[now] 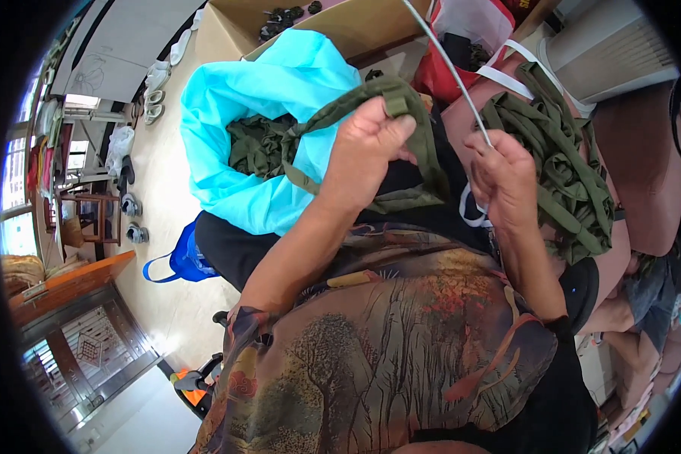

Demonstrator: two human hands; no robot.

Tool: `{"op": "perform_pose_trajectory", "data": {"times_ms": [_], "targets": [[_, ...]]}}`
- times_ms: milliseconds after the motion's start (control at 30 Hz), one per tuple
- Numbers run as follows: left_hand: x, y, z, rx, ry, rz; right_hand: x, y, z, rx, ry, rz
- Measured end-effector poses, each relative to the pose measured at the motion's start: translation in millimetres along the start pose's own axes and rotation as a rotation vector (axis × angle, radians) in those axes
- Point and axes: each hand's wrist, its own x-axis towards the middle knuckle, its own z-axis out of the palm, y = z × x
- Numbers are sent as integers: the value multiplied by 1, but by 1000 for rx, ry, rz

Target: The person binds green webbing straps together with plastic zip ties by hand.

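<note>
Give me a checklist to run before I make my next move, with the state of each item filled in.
1. Left grip holding the olive strip: ok, pinched between thumb and fingers.
2. Right grip holding the thin rod: ok, near its lower part.
3. Rod apart from the held strip: ok, a gap shows between them in this view.
4. Whole rod in view: not ok, its upper end is cut off by the picture's top edge.
5. Strip free of the green fabric in the turquoise bag: cannot tell, they overlap there.
</note>
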Motion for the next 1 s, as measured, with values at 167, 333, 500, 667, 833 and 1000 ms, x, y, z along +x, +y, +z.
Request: {"op": "perform_pose_trajectory", "data": {"times_ms": [167, 333, 500, 667, 833, 1000], "targets": [[-2, -12, -5, 536, -79, 176, 16, -6, 11, 1, -115, 56], [0, -18, -10, 899, -208, 411, 29, 11, 14, -203, -166, -167], [-3, -17, -14, 1066, -319, 441, 41, 13, 13, -544, -236, -337], [-8, -21, -26, 900, -353, 288, 45, 5, 14, -416, -239, -23], [-18, -22, -30, 500, -196, -50, 42, 12, 16, 20, -145, 184], [-16, -21, -13, 456, 16, 27, 36, 12, 23, 161, -86, 181]]}}
